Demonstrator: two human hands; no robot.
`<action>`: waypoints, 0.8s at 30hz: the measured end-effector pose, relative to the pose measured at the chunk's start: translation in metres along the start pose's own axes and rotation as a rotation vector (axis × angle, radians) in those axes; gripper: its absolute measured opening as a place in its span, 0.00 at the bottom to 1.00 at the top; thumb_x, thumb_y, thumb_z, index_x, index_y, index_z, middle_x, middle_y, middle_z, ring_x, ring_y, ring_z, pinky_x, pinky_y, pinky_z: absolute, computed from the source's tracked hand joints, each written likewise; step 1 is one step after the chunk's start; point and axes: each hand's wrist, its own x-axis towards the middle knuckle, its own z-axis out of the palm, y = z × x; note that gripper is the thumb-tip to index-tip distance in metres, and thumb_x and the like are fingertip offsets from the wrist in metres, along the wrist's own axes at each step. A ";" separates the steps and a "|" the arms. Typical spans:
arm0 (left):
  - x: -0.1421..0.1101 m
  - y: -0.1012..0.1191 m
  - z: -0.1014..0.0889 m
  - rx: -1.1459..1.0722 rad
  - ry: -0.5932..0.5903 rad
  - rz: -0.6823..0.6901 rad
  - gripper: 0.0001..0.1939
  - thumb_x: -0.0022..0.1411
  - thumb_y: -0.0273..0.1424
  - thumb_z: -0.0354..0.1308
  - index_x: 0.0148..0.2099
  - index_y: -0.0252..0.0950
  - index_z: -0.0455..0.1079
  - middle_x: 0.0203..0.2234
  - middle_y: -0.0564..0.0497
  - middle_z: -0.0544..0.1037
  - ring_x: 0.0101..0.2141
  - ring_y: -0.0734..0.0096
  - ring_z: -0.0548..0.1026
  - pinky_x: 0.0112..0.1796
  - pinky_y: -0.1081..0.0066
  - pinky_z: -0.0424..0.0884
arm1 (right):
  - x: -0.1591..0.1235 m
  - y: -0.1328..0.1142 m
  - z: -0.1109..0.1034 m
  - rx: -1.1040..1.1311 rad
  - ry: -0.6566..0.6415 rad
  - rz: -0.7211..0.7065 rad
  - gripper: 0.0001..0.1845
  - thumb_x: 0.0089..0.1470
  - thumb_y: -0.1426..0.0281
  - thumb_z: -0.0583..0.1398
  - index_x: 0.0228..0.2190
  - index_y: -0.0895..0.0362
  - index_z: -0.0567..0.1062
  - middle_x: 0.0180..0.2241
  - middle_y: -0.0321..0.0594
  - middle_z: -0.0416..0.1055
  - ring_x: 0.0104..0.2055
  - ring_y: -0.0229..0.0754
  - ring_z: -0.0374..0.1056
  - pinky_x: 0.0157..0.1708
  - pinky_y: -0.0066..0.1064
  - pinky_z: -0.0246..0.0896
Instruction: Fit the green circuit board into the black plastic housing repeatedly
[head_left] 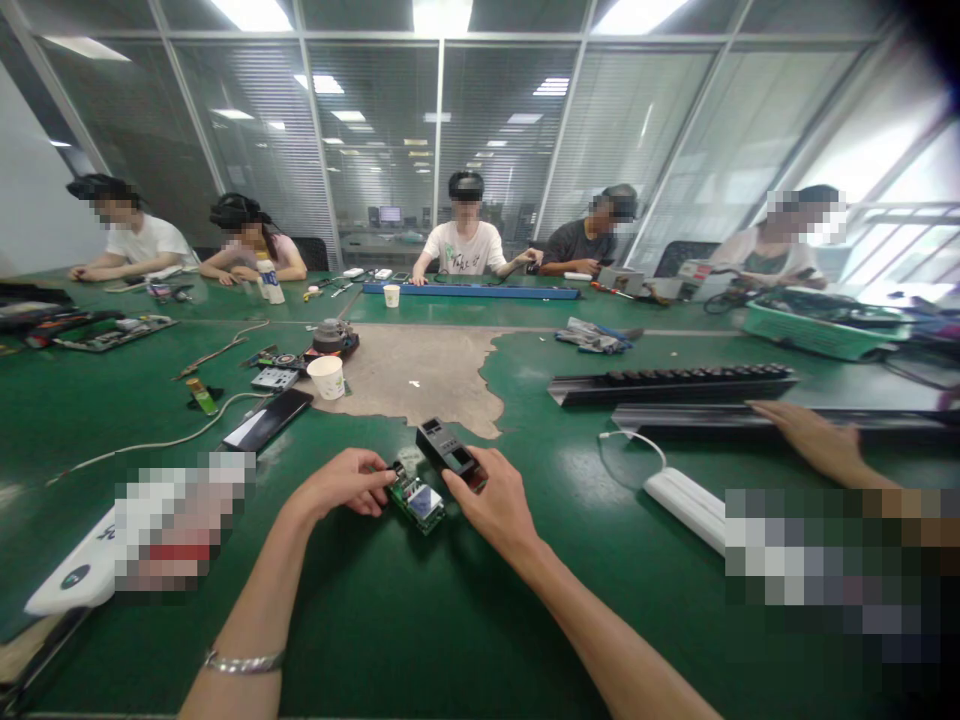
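Observation:
My left hand [349, 482] pinches the corner of a small green circuit board [415, 503], which carries a small bright screen and lies low over the green table [442, 620]. My right hand [491, 500] grips a dark grey plastic device housing [446, 450] by its lower end, just to the right of the board. The two hands are close together, and the fingers hide part of both objects. A co-worker's hand [814, 440] rests on a black metal rail [780, 420] to my right.
A paper cup [326, 377], a black tablet [266, 420] and a white power strip [686, 508] stand near my hands. Black rails [671, 385], a green basket [817, 330] and loose circuit boards [112, 335] lie farther out. Several people sit across the table.

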 end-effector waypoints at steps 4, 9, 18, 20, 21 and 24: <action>0.002 0.000 0.000 -0.033 -0.013 0.037 0.25 0.52 0.49 0.65 0.42 0.32 0.72 0.31 0.42 0.81 0.29 0.65 0.80 0.29 0.72 0.73 | -0.004 0.011 0.007 -0.141 -0.103 0.046 0.16 0.52 0.63 0.63 0.41 0.57 0.75 0.36 0.44 0.72 0.38 0.45 0.68 0.40 0.37 0.64; 0.007 -0.004 0.001 -0.103 -0.001 0.065 0.25 0.52 0.47 0.67 0.41 0.31 0.73 0.30 0.43 0.81 0.30 0.65 0.80 0.31 0.70 0.74 | -0.006 0.011 0.010 -0.164 -0.141 0.017 0.21 0.50 0.63 0.64 0.45 0.58 0.73 0.39 0.46 0.72 0.43 0.48 0.69 0.43 0.38 0.63; 0.011 -0.008 0.001 -0.176 -0.011 0.068 0.27 0.51 0.50 0.66 0.41 0.29 0.72 0.30 0.41 0.81 0.28 0.66 0.80 0.30 0.72 0.73 | -0.003 -0.021 -0.008 0.045 -0.103 0.018 0.16 0.53 0.64 0.60 0.43 0.57 0.75 0.34 0.40 0.74 0.30 0.40 0.67 0.33 0.31 0.62; 0.010 -0.008 0.001 -0.198 -0.031 0.072 0.28 0.51 0.50 0.66 0.41 0.29 0.72 0.30 0.42 0.81 0.28 0.66 0.80 0.30 0.72 0.73 | -0.006 -0.033 -0.011 0.016 -0.163 -0.022 0.15 0.52 0.65 0.61 0.41 0.57 0.76 0.33 0.39 0.74 0.30 0.39 0.67 0.32 0.30 0.61; 0.009 -0.008 0.001 -0.205 -0.038 0.067 0.28 0.51 0.51 0.66 0.40 0.29 0.72 0.30 0.42 0.81 0.28 0.66 0.80 0.30 0.72 0.74 | -0.008 -0.039 -0.011 -0.010 -0.189 -0.040 0.14 0.52 0.65 0.61 0.40 0.56 0.76 0.32 0.39 0.74 0.31 0.40 0.67 0.33 0.30 0.61; 0.008 -0.009 0.001 -0.217 -0.042 0.054 0.27 0.52 0.50 0.65 0.40 0.29 0.72 0.29 0.41 0.81 0.26 0.67 0.80 0.29 0.72 0.74 | -0.013 -0.052 -0.010 -0.085 -0.213 -0.059 0.15 0.52 0.66 0.60 0.42 0.56 0.75 0.34 0.40 0.74 0.34 0.42 0.68 0.35 0.30 0.61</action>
